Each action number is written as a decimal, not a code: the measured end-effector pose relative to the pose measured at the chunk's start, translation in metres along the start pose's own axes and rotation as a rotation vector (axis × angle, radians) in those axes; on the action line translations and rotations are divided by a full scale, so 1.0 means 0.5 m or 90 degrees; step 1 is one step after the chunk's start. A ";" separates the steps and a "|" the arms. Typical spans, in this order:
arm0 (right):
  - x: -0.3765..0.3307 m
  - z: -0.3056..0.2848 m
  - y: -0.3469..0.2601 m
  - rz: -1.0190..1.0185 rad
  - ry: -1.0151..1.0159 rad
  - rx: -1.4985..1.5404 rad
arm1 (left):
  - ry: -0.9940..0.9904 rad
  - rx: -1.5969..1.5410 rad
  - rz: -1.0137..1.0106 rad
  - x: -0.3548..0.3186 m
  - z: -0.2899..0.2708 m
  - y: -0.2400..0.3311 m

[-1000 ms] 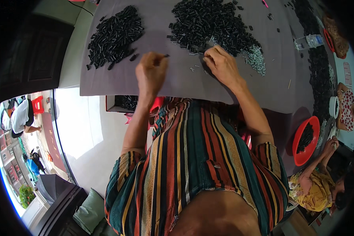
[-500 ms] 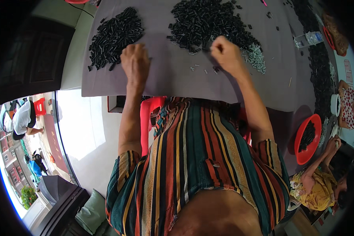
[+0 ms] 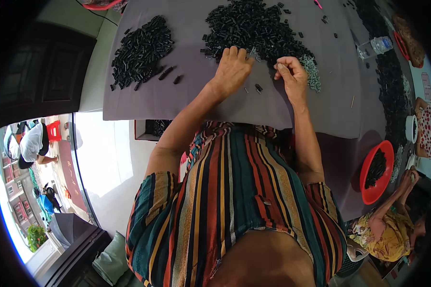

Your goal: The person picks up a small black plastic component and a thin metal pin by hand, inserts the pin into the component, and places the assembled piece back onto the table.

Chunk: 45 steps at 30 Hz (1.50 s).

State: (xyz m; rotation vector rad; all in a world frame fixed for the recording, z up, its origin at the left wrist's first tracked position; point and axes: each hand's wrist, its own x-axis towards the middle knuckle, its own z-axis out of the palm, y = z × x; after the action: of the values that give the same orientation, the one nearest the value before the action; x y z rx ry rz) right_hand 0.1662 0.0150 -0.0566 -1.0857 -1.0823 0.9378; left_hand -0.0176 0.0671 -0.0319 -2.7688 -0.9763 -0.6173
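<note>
My left hand (image 3: 233,71) is at the near edge of a large heap of small black cylindrical pieces (image 3: 249,24), its fingers bent and their tips hidden. To its right, my right hand (image 3: 294,81) has thumb and forefinger pinched together beside the heap; anything between them is too small to make out. Small pale metal-coloured pins (image 3: 311,74) lie piled just right of that hand. A second heap of black pieces (image 3: 141,52) lies farther left, with a few loose ones (image 3: 166,72) at its near right side. One black piece (image 3: 258,88) lies between my hands.
A grey cloth (image 3: 153,105) covers the table. At right are a clear plastic bottle (image 3: 373,47), a red basin (image 3: 389,158) of black pieces, a white bowl (image 3: 410,128) and a long band of black pieces (image 3: 391,95). Other people sit along the right side.
My left hand has moved right, from the left heap to the large one. Loose black pieces now lie beside the left heap. My right hand has shifted slightly right and nearer.
</note>
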 end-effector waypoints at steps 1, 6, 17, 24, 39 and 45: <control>0.002 0.003 0.002 -0.013 -0.003 0.005 | -0.001 0.000 0.002 -0.001 0.001 -0.002; -0.003 0.008 -0.008 -0.023 0.006 -0.047 | 0.001 -0.628 -0.302 -0.010 -0.048 0.013; -0.035 0.081 -0.115 -0.062 -0.075 -0.017 | 0.044 -0.952 -0.381 -0.061 -0.096 0.052; -0.056 0.109 -0.138 -0.177 -0.107 -0.192 | 0.130 -0.949 -0.409 -0.068 -0.098 0.070; -0.068 0.096 -0.137 -0.076 -0.070 0.093 | 0.180 -1.016 -0.346 -0.057 -0.145 0.090; -0.073 0.097 -0.137 -0.078 -0.074 0.126 | 0.146 -1.221 -0.373 -0.062 -0.125 0.084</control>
State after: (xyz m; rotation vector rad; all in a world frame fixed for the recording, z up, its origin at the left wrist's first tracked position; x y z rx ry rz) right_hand 0.1151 -0.0251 0.0081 -0.8031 -1.1125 0.9967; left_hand -0.0336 0.0003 0.0118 -3.0766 -1.5611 -3.2717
